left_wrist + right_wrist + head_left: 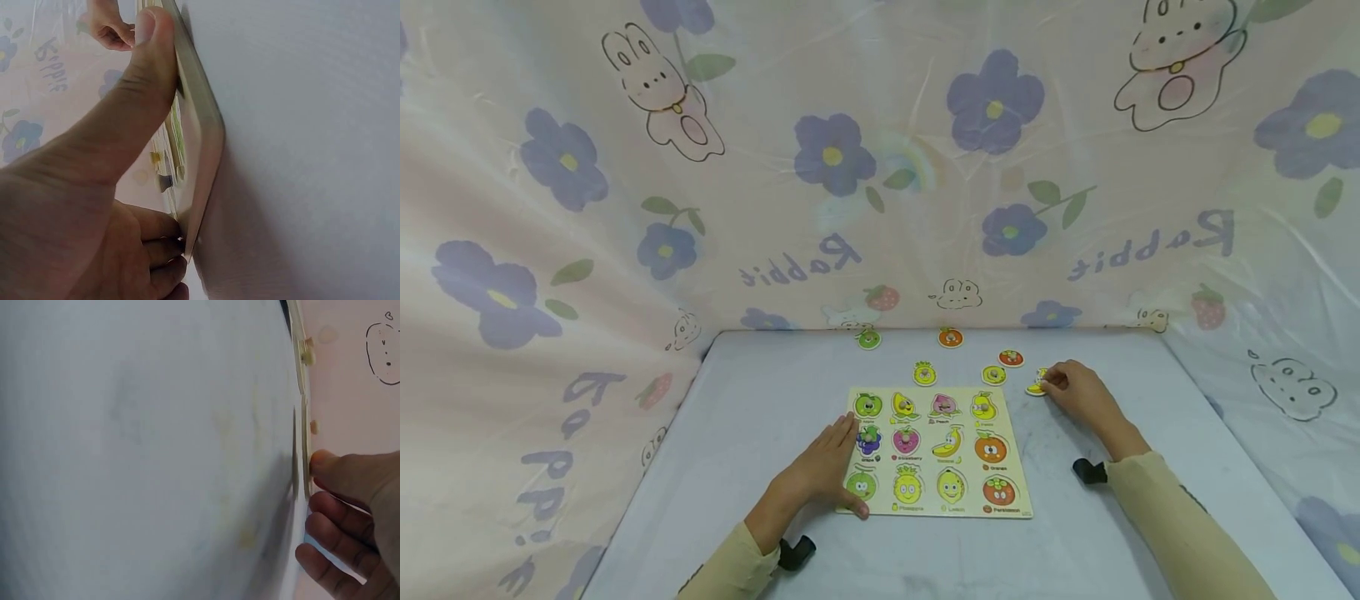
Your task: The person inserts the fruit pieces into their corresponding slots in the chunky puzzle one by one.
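A wooden fruit puzzle board (928, 510) lies flat on the table. My left hand (816, 462) rests along its left side with extended fingers, the thumb (145, 47) at its front edge. Knobbed pieces such as the grape (868, 442) and strawberry (906, 442) sit in the upper part of the board. Beyond the board's back right corner, my right hand (1082, 400) pinches a yellow banana piece (1034, 389) between thumb and fingers; the hand partly hides it. In the right wrist view a thin piece (305, 447) shows edge-on at the thumb.
Loose pieces lie behind the board: a green round fruit (868, 339), an orange (951, 338), a pineapple (924, 374), a lemon (994, 376) and a persimmon (1011, 358). A patterned curtain (910, 250) stands along the back edge of the white table (760, 400).
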